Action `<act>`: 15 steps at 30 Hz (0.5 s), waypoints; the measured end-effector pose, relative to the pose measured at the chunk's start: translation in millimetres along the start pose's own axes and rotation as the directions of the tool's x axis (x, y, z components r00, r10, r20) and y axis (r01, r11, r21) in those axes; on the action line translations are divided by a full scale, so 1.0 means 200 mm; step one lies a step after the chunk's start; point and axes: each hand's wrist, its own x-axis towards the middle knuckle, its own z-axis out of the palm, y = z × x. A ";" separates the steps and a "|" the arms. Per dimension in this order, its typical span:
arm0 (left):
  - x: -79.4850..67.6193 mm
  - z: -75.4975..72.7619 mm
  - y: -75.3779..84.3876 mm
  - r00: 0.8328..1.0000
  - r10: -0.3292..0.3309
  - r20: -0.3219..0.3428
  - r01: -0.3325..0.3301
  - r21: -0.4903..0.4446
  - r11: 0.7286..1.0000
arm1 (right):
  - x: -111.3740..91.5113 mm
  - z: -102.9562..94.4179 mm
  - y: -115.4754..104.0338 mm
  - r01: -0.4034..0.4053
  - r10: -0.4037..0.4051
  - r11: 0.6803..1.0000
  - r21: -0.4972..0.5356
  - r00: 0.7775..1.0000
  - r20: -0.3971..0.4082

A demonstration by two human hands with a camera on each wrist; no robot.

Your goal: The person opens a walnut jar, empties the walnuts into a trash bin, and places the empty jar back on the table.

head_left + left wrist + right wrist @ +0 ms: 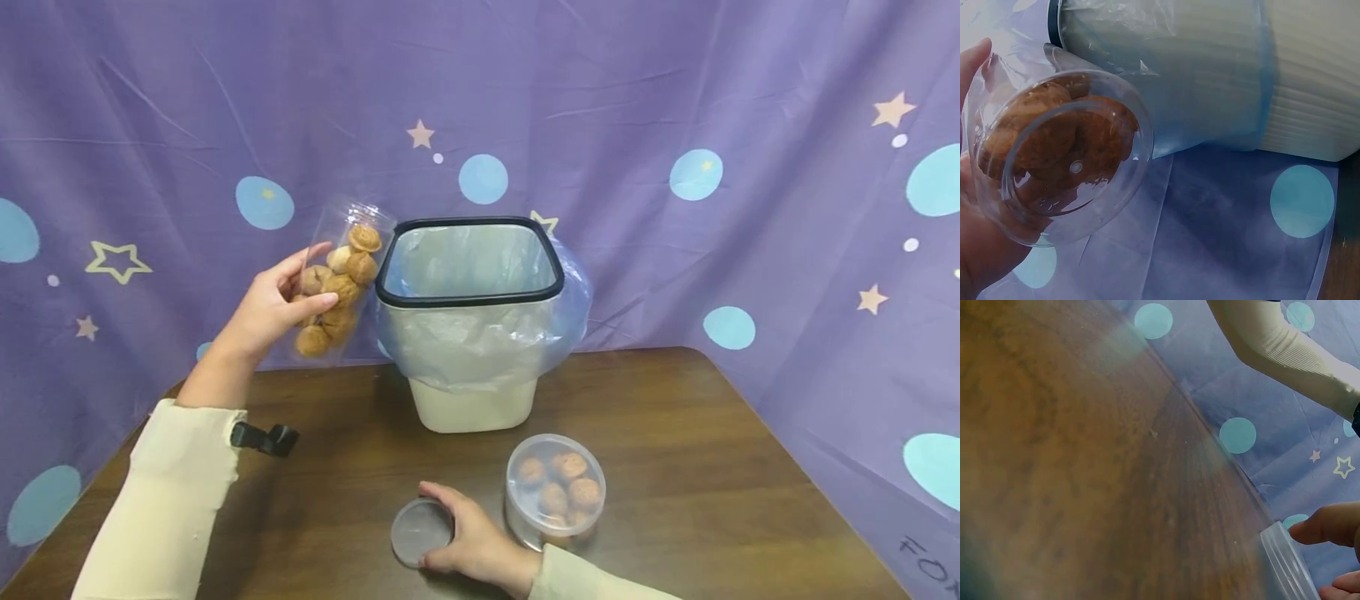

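L hand (266, 308), left of center in head view: thumb across near face of jar (367, 215), fingertip showing by its upper left edge, others behind the plastic. Jar pinched betw. thumb + fingers, approx. mid-height; tilted, top leaning to upper right, near the bin's (468, 408) black rim but apart. Nuts (343, 287), brown, piled inside from base nearly to top (one sits cup-like at the top of the pile). L wrist view: round jar base faces cam, upper left of frame, nuts pressed behind it; hand at left edge.

R hand (476, 533), bottom center: curved round right side of clear lid (412, 533), thumb at lower edge, forefinger at upper edge, lid pinched betw. them. Lid low over table (637, 417); can't tell if touching it. R wrist view: lid's ridged edge at lower right, thumb + fingertips just by it.

Tub (527, 517) of walnuts upright on table, just right of R hand. Bin upright, center, blue bag (480, 350) folded over its outside. Purple curtain (600, 83) behind.
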 end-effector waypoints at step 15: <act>0.06 -0.02 0.04 0.999 -0.016 -0.034 0.020 0.105 0.994 | -0.01 -0.05 -0.16 0.113 -0.112 0.994 0.011 0.993 -0.029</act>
